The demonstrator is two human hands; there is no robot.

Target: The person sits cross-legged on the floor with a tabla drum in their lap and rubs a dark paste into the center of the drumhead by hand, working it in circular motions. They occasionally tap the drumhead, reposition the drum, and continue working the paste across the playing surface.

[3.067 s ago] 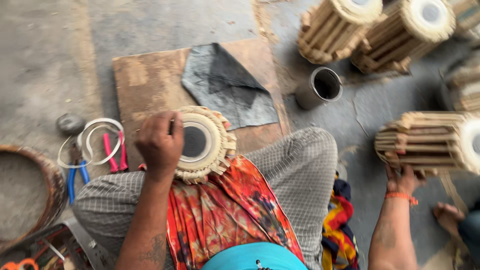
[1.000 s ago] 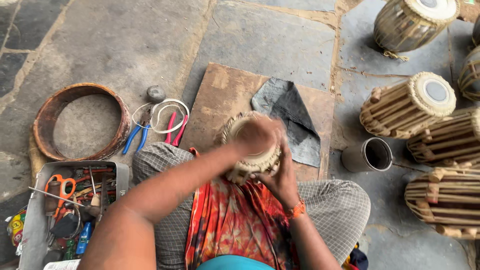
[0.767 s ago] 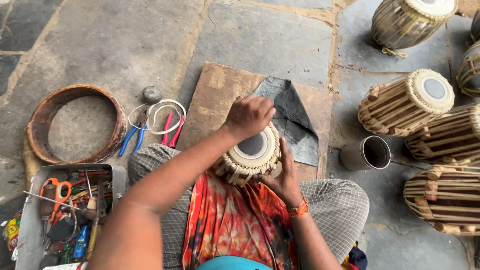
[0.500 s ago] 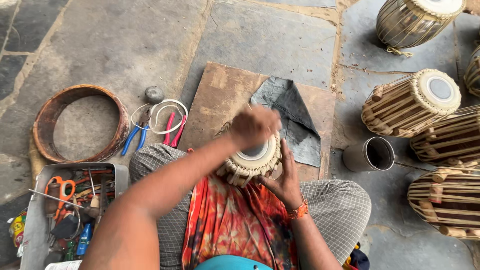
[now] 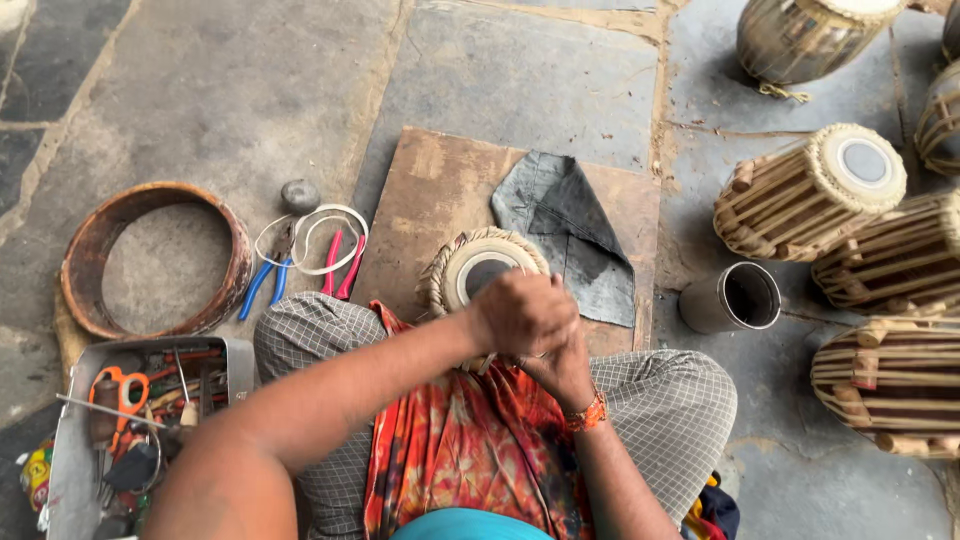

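Two hands are clasped over one small tabla drum (image 5: 483, 275) in the lap, at the wooden board's (image 5: 425, 195) six o'clock edge: the left hand (image 5: 522, 315) is closed on top, the right hand (image 5: 560, 365) curled beneath at five o'clock; what is clamped cannot be told. The drum is judged stiff, moderately heavy, best gripped by its braided rim. At nine o'clock one hoop (image 5: 155, 260) lies; at three o'clock one metal cup (image 5: 735, 298) and four strapped drums (image 5: 810, 190).

- Left hand (image 5: 522, 312) — closed in a fist, arm stretched forward from the lower left, forearm crossing the lap.
- Right hand (image 5: 560, 362) — just beneath the left, touching it, fingers curled; wrist bent upward, forearm rising from below.
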